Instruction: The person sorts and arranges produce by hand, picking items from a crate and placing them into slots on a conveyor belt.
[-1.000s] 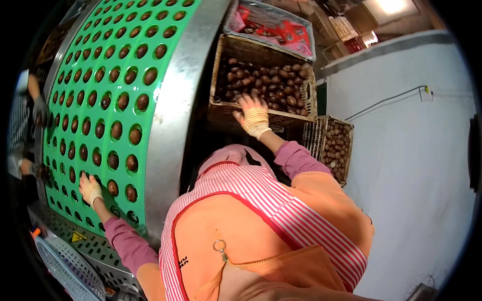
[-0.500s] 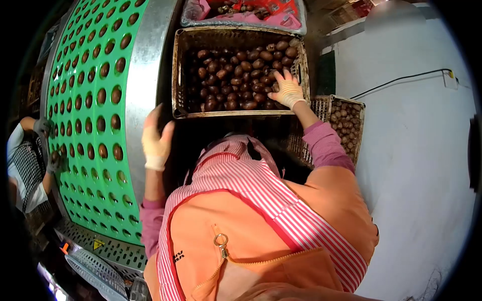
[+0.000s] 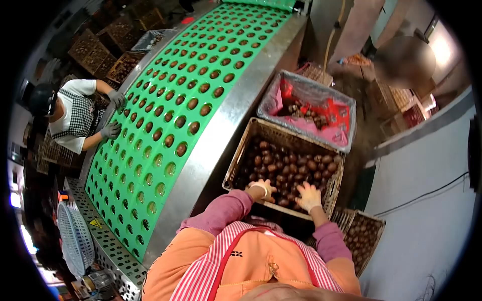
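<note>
Dark reddish-brown, egg-shaped pieces [image 3: 296, 168] fill much of a worn plastic crate [image 3: 236, 155] in front of me. My left hand [image 3: 263, 190], in a pale glove that leaves fingertips bare, reaches over the crate's near side onto the pieces. Its fingers are apart. My right hand [image 3: 309, 196], gloved alike, lies on the pieces near the right front corner with its fingers spread. I see no piece lifted in either hand; what lies under the palms is hidden. To the left runs a green conveyor [image 3: 165, 168] whose round cups hold similar pieces; its lower rows show none.
A metal edge [image 3: 236, 108] separates the conveyor from the crate. Behind the crate stands a lined bin [image 3: 346, 143] with red and pink plastic. Another filled crate [image 3: 364, 236] sits low at right, beside the wall. Across the conveyor, a co-worker's grey-gloved hands [image 3: 111, 130] touch its edge.
My left hand has moved from beside the conveyor into the crate. My right hand stays over the pieces, now at the front side. The view has turned left and shows more conveyor.
</note>
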`<state>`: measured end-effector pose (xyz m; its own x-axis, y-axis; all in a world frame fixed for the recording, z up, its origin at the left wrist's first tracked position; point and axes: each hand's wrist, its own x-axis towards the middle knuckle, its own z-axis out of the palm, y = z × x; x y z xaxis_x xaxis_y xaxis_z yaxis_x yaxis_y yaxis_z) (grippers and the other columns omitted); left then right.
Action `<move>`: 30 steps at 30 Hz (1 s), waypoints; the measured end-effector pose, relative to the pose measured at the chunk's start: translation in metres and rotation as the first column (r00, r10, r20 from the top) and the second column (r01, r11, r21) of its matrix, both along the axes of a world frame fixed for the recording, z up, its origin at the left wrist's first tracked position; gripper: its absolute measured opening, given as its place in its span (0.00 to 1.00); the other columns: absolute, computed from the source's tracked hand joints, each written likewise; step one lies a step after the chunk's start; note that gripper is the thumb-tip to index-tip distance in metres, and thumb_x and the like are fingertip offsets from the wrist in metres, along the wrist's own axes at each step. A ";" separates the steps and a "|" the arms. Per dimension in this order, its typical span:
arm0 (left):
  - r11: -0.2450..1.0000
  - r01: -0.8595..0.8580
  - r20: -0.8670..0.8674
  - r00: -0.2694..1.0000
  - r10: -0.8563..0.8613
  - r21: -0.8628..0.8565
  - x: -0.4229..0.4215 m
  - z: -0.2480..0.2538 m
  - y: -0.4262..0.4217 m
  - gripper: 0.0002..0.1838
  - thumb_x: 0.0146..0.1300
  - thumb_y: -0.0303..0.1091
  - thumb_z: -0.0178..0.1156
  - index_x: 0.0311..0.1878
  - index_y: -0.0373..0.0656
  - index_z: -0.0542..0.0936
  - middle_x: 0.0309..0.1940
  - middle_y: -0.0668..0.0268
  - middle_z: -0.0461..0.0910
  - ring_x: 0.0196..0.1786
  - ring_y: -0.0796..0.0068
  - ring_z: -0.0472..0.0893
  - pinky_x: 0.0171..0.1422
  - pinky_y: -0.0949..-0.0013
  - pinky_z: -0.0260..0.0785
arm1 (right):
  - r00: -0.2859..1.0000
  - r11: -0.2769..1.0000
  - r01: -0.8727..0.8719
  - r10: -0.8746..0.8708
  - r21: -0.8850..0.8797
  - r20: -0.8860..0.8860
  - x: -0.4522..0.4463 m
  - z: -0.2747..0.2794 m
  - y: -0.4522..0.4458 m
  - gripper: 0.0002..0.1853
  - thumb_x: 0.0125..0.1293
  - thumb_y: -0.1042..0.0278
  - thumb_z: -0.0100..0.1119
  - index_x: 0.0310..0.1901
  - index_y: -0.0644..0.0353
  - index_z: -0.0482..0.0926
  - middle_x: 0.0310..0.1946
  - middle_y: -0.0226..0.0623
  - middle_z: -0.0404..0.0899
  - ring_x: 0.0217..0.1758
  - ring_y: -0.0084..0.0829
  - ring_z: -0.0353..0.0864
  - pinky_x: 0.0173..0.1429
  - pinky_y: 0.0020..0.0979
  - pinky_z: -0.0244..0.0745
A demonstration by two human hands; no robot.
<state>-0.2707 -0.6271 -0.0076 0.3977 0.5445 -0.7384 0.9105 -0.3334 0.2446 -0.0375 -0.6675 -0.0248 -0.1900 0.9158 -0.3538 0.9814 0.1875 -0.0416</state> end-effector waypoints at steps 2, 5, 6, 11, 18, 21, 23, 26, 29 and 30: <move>0.999 0.006 0.037 0.999 -0.008 0.040 -0.005 -0.007 -0.005 0.36 0.59 0.57 0.63 0.71 0.69 0.67 0.71 0.61 0.63 0.73 0.52 0.62 0.67 0.40 0.64 | 0.997 0.998 0.057 -0.055 0.035 -0.061 -0.004 -0.004 -0.010 0.27 0.62 0.50 0.63 0.63 0.43 0.75 0.66 0.36 0.68 0.64 0.43 0.70 0.61 0.52 0.70; 0.991 0.058 0.027 0.998 -0.062 0.122 -0.016 -0.026 -0.007 0.36 0.58 0.51 0.65 0.71 0.60 0.68 0.68 0.55 0.65 0.71 0.50 0.65 0.68 0.44 0.66 | 0.962 0.976 0.185 -0.157 0.116 -0.222 -0.011 -0.026 -0.002 0.22 0.65 0.55 0.61 0.60 0.46 0.77 0.62 0.38 0.74 0.61 0.44 0.73 0.62 0.51 0.70; 0.980 0.123 0.007 0.992 -0.126 0.159 -0.020 -0.044 -0.007 0.36 0.58 0.50 0.66 0.70 0.56 0.68 0.68 0.54 0.66 0.71 0.50 0.66 0.67 0.46 0.67 | 0.938 0.963 0.247 -0.209 0.110 -0.277 -0.010 -0.032 -0.008 0.21 0.66 0.57 0.60 0.60 0.47 0.78 0.61 0.38 0.75 0.61 0.45 0.73 0.62 0.51 0.70; 0.970 -0.094 0.043 0.995 0.086 0.226 -0.026 -0.004 -0.034 0.37 0.56 0.54 0.65 0.65 0.43 0.71 0.61 0.43 0.71 0.61 0.49 0.77 0.61 0.58 0.74 | 0.826 0.793 0.345 -0.002 0.502 -0.564 -0.037 0.037 -0.021 0.28 0.61 0.64 0.63 0.64 0.59 0.71 0.56 0.49 0.76 0.60 0.51 0.72 0.65 0.44 0.68; 0.996 -0.085 -0.007 0.996 0.085 0.008 -0.026 -0.016 -0.027 0.41 0.58 0.58 0.63 0.73 0.55 0.64 0.73 0.47 0.58 0.67 0.46 0.71 0.66 0.49 0.70 | 0.714 0.565 0.390 0.313 0.727 -0.626 -0.082 0.099 -0.043 0.38 0.53 0.72 0.73 0.65 0.62 0.64 0.57 0.53 0.72 0.58 0.53 0.76 0.60 0.42 0.73; 1.000 0.023 0.006 1.000 -0.023 -0.006 -0.030 -0.017 -0.018 0.39 0.58 0.59 0.62 0.72 0.55 0.67 0.72 0.51 0.61 0.68 0.49 0.72 0.67 0.51 0.70 | 0.748 0.561 0.372 0.290 0.739 -0.597 -0.098 0.115 -0.041 0.41 0.52 0.70 0.74 0.67 0.63 0.62 0.60 0.54 0.68 0.61 0.54 0.74 0.62 0.42 0.73; 0.995 0.092 0.024 0.995 -0.093 0.036 -0.034 -0.027 -0.019 0.38 0.58 0.60 0.62 0.70 0.55 0.69 0.71 0.53 0.64 0.68 0.51 0.72 0.66 0.53 0.70 | 0.799 0.602 0.345 0.215 0.720 -0.562 -0.101 0.118 -0.039 0.43 0.52 0.68 0.74 0.67 0.64 0.62 0.63 0.54 0.66 0.63 0.55 0.72 0.64 0.42 0.72; 0.995 0.096 0.048 0.994 -0.097 0.021 -0.041 -0.017 -0.018 0.38 0.59 0.58 0.62 0.71 0.58 0.68 0.71 0.52 0.64 0.68 0.51 0.71 0.68 0.56 0.68 | 0.492 0.700 0.611 0.029 0.369 -0.870 -0.098 0.151 0.008 0.50 0.53 0.55 0.75 0.71 0.64 0.55 0.67 0.57 0.64 0.69 0.53 0.67 0.68 0.51 0.70; 0.996 0.060 0.097 0.994 -0.053 -0.069 -0.048 -0.011 -0.019 0.39 0.61 0.55 0.62 0.75 0.61 0.63 0.73 0.52 0.59 0.70 0.50 0.68 0.70 0.55 0.66 | 0.299 0.729 0.594 0.192 0.339 -0.935 -0.076 0.175 0.047 0.56 0.55 0.46 0.73 0.74 0.67 0.47 0.68 0.61 0.61 0.73 0.52 0.62 0.71 0.48 0.69; 0.994 0.061 0.101 0.993 -0.052 -0.088 -0.050 -0.012 -0.018 0.39 0.61 0.55 0.62 0.75 0.62 0.62 0.74 0.52 0.58 0.70 0.49 0.68 0.70 0.54 0.65 | 0.401 0.781 0.542 0.084 0.310 -0.912 -0.057 0.163 0.057 0.54 0.57 0.43 0.69 0.73 0.68 0.49 0.70 0.61 0.60 0.74 0.52 0.60 0.73 0.47 0.66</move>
<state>-0.3210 -0.6450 -0.0192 0.4995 0.4515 -0.7394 0.8607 -0.3558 0.3642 -0.0946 -0.6109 0.1386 0.1592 0.9183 0.3626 0.4646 0.2544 -0.8482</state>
